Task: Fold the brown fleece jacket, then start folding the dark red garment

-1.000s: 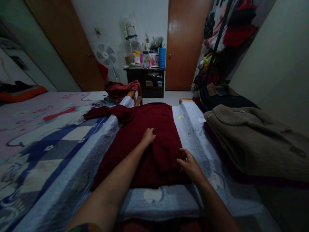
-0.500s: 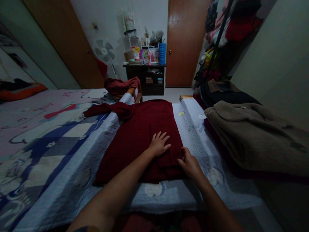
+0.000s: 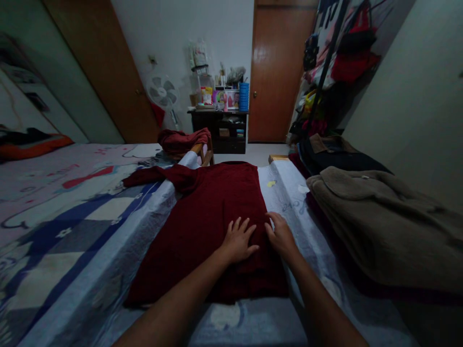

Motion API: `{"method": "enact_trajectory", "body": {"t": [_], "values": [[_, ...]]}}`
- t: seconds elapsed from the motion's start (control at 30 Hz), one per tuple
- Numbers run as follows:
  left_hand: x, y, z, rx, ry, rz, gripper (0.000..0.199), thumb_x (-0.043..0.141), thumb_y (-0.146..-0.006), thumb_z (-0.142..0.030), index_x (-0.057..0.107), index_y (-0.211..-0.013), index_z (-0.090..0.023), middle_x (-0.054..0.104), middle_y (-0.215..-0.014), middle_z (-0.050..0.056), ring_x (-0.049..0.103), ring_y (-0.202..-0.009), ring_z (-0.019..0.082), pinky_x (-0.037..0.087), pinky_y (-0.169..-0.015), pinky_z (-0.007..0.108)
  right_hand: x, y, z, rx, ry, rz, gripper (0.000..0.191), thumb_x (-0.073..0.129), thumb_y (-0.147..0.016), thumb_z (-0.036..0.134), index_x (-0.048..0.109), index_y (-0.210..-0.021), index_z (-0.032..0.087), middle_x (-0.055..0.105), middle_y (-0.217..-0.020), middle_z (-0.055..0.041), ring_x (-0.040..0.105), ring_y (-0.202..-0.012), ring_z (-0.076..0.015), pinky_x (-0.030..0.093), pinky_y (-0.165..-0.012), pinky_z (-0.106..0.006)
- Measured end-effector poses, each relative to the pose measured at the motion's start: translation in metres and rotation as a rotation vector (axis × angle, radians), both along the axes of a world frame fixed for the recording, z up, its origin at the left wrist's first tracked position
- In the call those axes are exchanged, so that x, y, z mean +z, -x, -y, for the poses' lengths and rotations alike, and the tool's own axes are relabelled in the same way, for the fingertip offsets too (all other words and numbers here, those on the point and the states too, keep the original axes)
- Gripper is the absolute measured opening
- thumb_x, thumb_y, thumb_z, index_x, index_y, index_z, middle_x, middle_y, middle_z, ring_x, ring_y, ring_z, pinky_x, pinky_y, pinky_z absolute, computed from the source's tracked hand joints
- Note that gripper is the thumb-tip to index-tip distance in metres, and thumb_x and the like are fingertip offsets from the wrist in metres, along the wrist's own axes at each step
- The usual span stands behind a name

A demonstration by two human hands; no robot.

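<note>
A dark red long-sleeved top (image 3: 217,193) lies spread on the pale blue patterned cover (image 3: 278,193). One sleeve stretches out to the left; the other is not visible. My left hand (image 3: 238,241) rests flat on the right half of the top, fingers spread. At the top's right edge is my right hand (image 3: 282,236), its thumb and forefinger apart and touching the cloth or just beside it. Its other fingers are partly hidden.
On the right are a folded brown fleece coat (image 3: 369,221) and a dark jacket (image 3: 340,154). A reddish cloth (image 3: 184,140) hangs over a wooden piece at the far left corner. To the left spreads a patterned blanket (image 3: 87,212). Beyond stand a fan (image 3: 162,91) and dark cabinet (image 3: 217,132).
My right hand has moved up along the top's right edge, and its pinched fingers have parted. My left hand stays flat on the cloth. The view has tilted up slightly.
</note>
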State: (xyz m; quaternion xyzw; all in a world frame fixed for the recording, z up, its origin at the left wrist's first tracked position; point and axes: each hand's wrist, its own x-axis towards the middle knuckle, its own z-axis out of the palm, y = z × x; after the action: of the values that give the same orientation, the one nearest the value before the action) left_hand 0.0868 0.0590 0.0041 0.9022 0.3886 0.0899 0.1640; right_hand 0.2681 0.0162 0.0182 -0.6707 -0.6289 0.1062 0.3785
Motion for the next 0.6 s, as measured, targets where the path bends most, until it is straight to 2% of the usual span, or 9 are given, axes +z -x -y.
{"method": "enact_trajectory", "body": {"t": [0.07, 0.13, 0.2, 0.27, 0.33, 0.43, 0.5, 0.6], "values": [[0.007, -0.001, -0.014, 0.026, 0.009, 0.041, 0.047, 0.056, -0.086, -0.046, 0.058, -0.129, -0.027, 0.049, -0.145, 0.008, 0.039, -0.135, 0.032, 0.028, -0.111, 0.05, -0.004, -0.004, -0.024, 0.049, 0.041, 0.033, 0.038, 0.048, -0.083, 0.021, 0.062, -0.118, 0.016, 0.061, -0.126, -0.0127, 0.054, -0.119, -0.0239, 0.039, -0.103, -0.038], [0.016, -0.002, -0.037, 0.129, -0.001, 0.104, 0.033, 0.048, -0.091, -0.035, 0.064, -0.118, -0.025, 0.057, -0.136, 0.007, 0.048, -0.126, 0.025, 0.035, -0.108, 0.042, -0.004, -0.009, -0.044, 0.108, 0.169, 0.065, 0.031, 0.051, -0.083, 0.022, 0.067, -0.109, 0.018, 0.068, -0.115, -0.0109, 0.06, -0.109, -0.0231, 0.042, -0.097, -0.035], [0.022, -0.003, -0.067, 0.29, -0.03, 0.165, 0.031, 0.046, -0.092, -0.028, 0.064, -0.116, -0.023, 0.057, -0.135, 0.007, 0.048, -0.126, 0.024, 0.036, -0.107, 0.039, 0.001, -0.017, -0.063, 0.137, 0.251, 0.073, 0.024, 0.052, -0.083, 0.022, 0.07, -0.099, 0.019, 0.072, -0.101, -0.0083, 0.064, -0.097, -0.0214, 0.045, -0.089, -0.031], [0.023, -0.003, -0.098, 0.442, -0.045, 0.197, 0.034, 0.047, -0.091, -0.025, 0.061, -0.122, -0.02, 0.053, -0.139, 0.009, 0.045, -0.13, 0.025, 0.034, -0.109, 0.039, 0.008, -0.026, -0.082, 0.112, 0.238, 0.044, 0.024, 0.05, -0.084, 0.022, 0.07, -0.097, 0.019, 0.073, -0.099, -0.0072, 0.065, -0.094, -0.0201, 0.045, -0.085, -0.029], [0.016, -0.003, -0.126, 0.549, -0.032, 0.225, 0.038, 0.046, -0.091, -0.024, 0.056, -0.128, -0.018, 0.05, -0.142, 0.012, 0.043, -0.132, 0.026, 0.034, -0.109, 0.039, 0.014, -0.035, -0.103, 0.071, 0.198, -0.004, 0.024, 0.049, -0.084, 0.021, 0.07, -0.096, 0.018, 0.073, -0.098, -0.0066, 0.065, -0.092, -0.0191, 0.045, -0.083, -0.028], [-0.001, -0.003, -0.154, 0.628, 0.03, 0.271, 0.041, 0.044, -0.094, -0.025, 0.053, -0.131, -0.012, 0.057, -0.134, 0.016, 0.052, -0.124, 0.025, 0.038, -0.105, 0.035, 0.013, -0.046, -0.136, 0.04, 0.191, -0.067, 0.022, 0.05, -0.083, 0.019, 0.071, -0.09, 0.017, 0.073, -0.094, -0.0059, 0.065, -0.089, -0.0179, 0.046, -0.081, -0.026], [-0.012, -0.002, -0.164, 0.65, 0.056, 0.289, 0.04, 0.042, -0.095, -0.027, 0.055, -0.129, -0.009, 0.062, -0.127, 0.017, 0.058, -0.117, 0.023, 0.042, -0.101, 0.032, 0.007, -0.05, -0.158, 0.013, 0.184, -0.077, 0.021, 0.05, -0.083, 0.019, 0.071, -0.089, 0.016, 0.073, -0.092, -0.0062, 0.065, -0.088, -0.0177, 0.046, -0.08, -0.026], [-0.022, 0.0, -0.169, 0.641, 0.051, 0.303, 0.037, 0.04, -0.096, -0.03, 0.061, -0.121, -0.012, 0.065, -0.121, 0.014, 0.06, -0.113, 0.022, 0.043, -0.098, 0.031, -0.003, -0.051, -0.192, -0.031, 0.143, -0.044, 0.021, 0.051, -0.083, 0.018, 0.07, -0.091, 0.016, 0.072, -0.094, -0.0065, 0.065, -0.088, -0.0171, 0.046, -0.081, -0.025]]}}
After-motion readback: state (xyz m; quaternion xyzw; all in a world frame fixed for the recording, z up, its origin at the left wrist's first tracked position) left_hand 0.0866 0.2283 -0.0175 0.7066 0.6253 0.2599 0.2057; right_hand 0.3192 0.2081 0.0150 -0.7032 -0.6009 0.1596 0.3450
